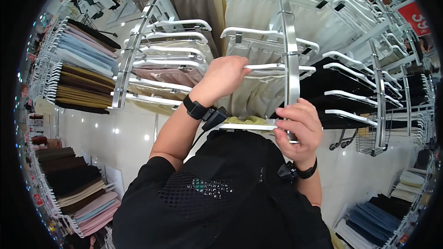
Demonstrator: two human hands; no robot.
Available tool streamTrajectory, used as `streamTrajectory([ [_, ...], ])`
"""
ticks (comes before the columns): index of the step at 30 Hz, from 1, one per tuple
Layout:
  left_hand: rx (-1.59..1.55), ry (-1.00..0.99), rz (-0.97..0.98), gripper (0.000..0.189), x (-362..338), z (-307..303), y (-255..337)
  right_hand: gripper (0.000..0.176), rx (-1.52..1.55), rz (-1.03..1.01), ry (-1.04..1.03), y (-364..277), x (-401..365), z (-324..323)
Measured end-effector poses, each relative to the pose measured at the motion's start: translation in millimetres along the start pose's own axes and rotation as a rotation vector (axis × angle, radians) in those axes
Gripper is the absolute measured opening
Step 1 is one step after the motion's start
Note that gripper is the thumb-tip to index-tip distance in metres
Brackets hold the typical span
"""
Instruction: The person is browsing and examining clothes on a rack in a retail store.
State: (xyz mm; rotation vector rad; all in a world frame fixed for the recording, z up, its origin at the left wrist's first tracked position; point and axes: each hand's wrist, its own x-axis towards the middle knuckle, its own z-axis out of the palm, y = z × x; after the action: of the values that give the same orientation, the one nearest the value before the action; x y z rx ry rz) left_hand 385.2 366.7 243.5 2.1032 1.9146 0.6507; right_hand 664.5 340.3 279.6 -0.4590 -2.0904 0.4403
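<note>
My left hand is closed on the left end of a white hanger that hangs on the middle metal rail. Cream trousers hang just below and behind this hanger. Closer to my body, a second white hanger carries a folded yellow-green garment. Bent around the right end of that nearer hanger, by the rail's front tip, are the fingers of my right hand. My right fingers partly hide the hanger's end and the rail tip.
A left rail holds beige and pinkish garments, and a right rail holds black trousers. Folded trousers hang in rows at the far left. A wire basket stands at the right above the glossy floor.
</note>
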Motion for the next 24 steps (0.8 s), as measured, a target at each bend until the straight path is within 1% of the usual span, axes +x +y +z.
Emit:
streamTrajectory([
  [3,0.043,-0.004,0.002,0.023,10.4,0.6,-7.3,0.017,0.022,-0.002,-0.003,0.9,0.0,-0.1],
  [8,0.072,0.040,-0.052,0.024,30.2,3.0,-16.4,0.018,0.067,0.024,-0.023,2.6,-0.9,0.9],
  [15,0.045,0.048,-0.085,0.021,41.6,6.7,-21.2,0.019,0.099,0.055,-0.038,4.0,-2.5,1.0],
  [17,0.027,0.102,-0.021,0.019,42.2,12.1,-25.5,0.020,0.118,0.055,-0.032,4.8,-2.9,1.6],
  [18,0.026,0.103,-0.018,0.019,42.0,14.8,-27.1,0.020,0.115,0.055,-0.031,4.7,-2.8,1.7],
  [20,0.003,0.297,0.067,0.017,40.5,19.1,-29.0,0.021,0.119,0.062,-0.030,4.2,-3.2,1.7],
  [24,-0.001,0.326,0.026,0.015,37.7,15.8,-27.6,0.022,0.123,0.062,-0.026,3.6,-3.6,1.9],
])
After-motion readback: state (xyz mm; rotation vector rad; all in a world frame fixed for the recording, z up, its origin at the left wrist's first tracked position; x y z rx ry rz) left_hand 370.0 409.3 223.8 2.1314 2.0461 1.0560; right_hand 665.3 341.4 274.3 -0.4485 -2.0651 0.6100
